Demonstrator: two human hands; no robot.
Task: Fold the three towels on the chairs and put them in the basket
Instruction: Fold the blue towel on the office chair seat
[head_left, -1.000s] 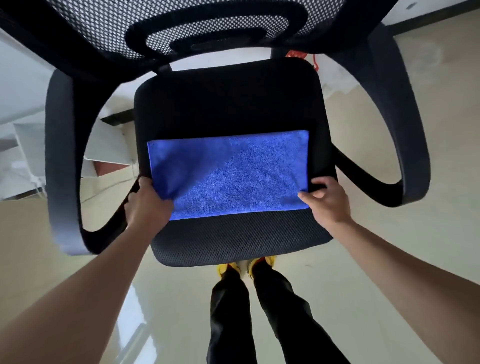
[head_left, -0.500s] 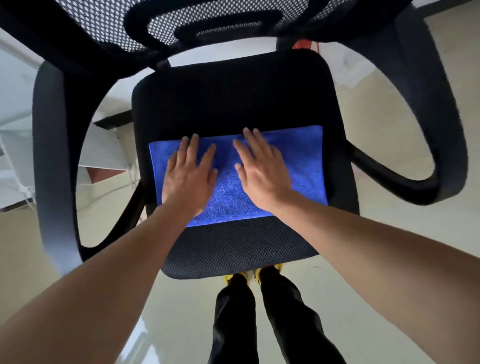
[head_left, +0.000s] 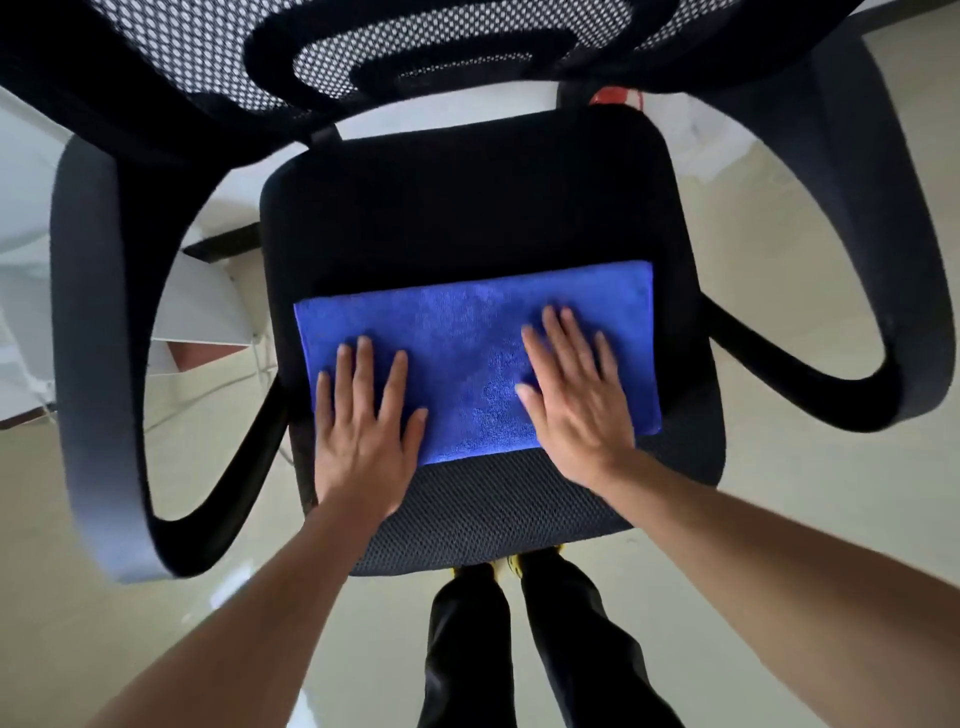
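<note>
Towel (head_left: 467, 353) lay folded in a strip on the front half of the seat (head_left: 467, 208). Left grip (head_left: 363, 431) and right grip (head_left: 576, 400) were both spread flat on it, pinching nothing. Looked soft, light, floppy; I'd grab the short ends.

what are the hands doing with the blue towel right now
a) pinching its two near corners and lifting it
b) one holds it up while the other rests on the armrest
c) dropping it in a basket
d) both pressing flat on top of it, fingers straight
d: the left hand and the right hand both lie palm down with straight fingers on the blue towel, which is flat on the chair seat.
</note>
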